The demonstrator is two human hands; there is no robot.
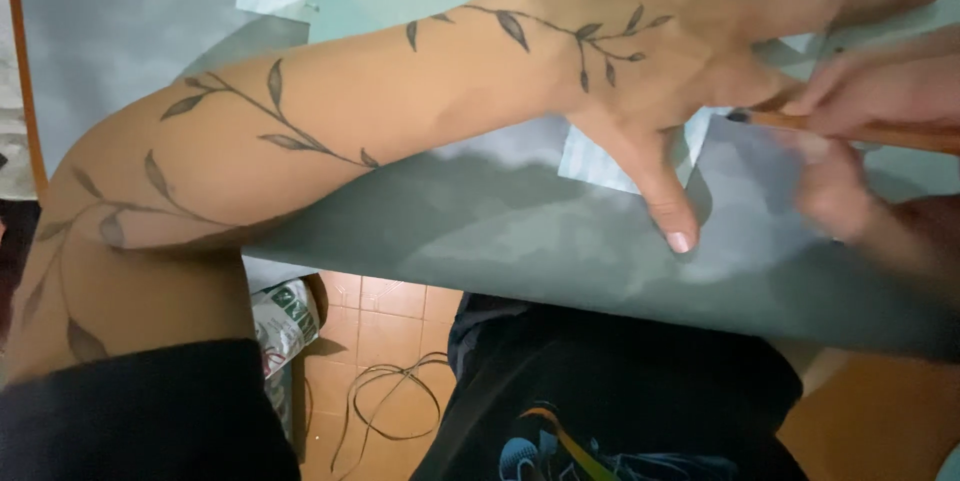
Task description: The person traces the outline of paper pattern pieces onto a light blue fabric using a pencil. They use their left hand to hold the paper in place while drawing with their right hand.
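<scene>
Pencil (850, 128): we see it held in our right hand (880, 101), orange-brown shaft lying nearly level, dark tip pointing left and meeting the paper just beside the left hand's thumb web.
Paper: a pale blue sheet (600, 161) lies under the pencil tip, on top of a larger grey-green sheet (480, 231) that runs past the table edge toward our lap.
Right hand: fingers are closed together around the pencil shaft; the hand is blurred, so we cannot tell the exact grip.
Left hand (690, 31): it lies flat, palm down, on the pale sheet, fingers stretched out close together toward the upper right, thumb (665, 196) splayed well apart and pressing the grey-green sheet.
Left forearm (330, 111): bare, marked with a leafy vine tattoo, it crosses the sheets from the lower left.
Doing it well: we judge the flat hand should press evenly so neither sheet slips, and the pencil tip should stay hard against the hand's outline or edge it follows, with light, steady pressure.
Containers: we see 1 possible bag or packet (285, 316), white with green print, on the tiled floor (390, 311) below the table; its contents are hidden.
Floor: a thin looped cord (385, 396) lies near our dark clothing (600, 391).
</scene>
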